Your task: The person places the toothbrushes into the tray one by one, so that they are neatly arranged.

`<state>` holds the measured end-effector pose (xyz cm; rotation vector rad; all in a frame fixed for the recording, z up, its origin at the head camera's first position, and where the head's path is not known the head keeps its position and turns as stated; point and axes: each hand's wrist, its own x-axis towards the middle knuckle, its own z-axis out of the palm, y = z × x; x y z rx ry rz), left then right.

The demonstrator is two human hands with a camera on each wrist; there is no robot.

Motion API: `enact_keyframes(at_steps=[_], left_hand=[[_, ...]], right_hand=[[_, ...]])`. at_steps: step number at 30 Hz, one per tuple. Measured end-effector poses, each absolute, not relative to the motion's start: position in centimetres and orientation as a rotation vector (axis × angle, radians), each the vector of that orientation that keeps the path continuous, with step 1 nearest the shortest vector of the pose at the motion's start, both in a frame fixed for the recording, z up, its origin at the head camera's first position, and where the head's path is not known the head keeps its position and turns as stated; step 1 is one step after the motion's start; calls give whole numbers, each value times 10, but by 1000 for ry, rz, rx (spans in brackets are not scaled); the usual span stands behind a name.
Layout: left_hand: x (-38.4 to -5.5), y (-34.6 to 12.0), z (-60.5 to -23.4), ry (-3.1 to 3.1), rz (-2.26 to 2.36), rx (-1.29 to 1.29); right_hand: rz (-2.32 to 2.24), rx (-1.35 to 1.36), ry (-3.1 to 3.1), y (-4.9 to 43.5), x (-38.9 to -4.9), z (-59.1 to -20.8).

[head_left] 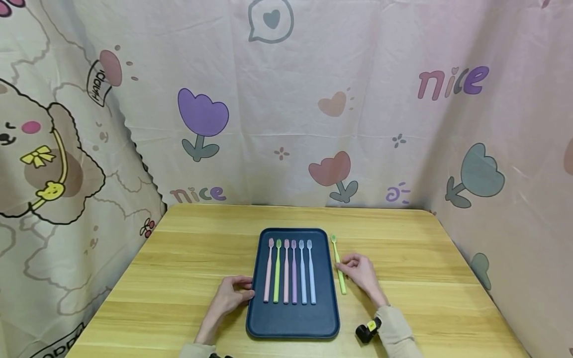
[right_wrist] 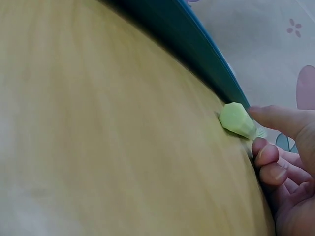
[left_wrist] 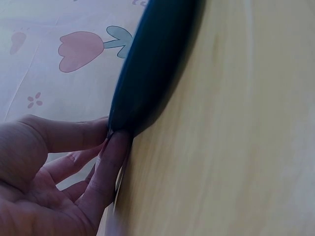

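A dark blue tray [head_left: 293, 320] lies on the table with several toothbrushes in a row: a pink one [head_left: 268, 273], a green one [head_left: 277, 273], a second pink one, a purple one [head_left: 294, 273] and light blue ones [head_left: 312, 273], heads at the far end. My left hand [head_left: 230, 296] grips the tray's left rim between thumb and fingers, as the left wrist view shows close up. Just beyond the tray's right edge, my right hand [head_left: 360, 272] pinches a yellow-green toothbrush [head_left: 342, 284], its head pointing away. In the right wrist view its handle end [right_wrist: 235, 119] sits low beside the tray wall.
The wooden table [head_left: 188, 248] reaches back to a printed cloth [head_left: 277, 164] with flowers and lettering, which also hangs at both sides. A black wrist camera [head_left: 368, 332] is strapped near the right sleeve [head_left: 396, 330].
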<state>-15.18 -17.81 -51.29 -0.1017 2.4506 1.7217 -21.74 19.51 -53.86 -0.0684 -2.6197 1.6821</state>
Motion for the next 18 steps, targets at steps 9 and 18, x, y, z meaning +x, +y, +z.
enact_keyframes(at_steps=[9,18], left_hand=[[-152,-177,-513,2448,1723,-113],[-153,-176,-513,2451,1719,-133]], right_hand=[[1720,-51,-2616,196,-218,-537],[1680,-69,-2625,195,-219,-538]])
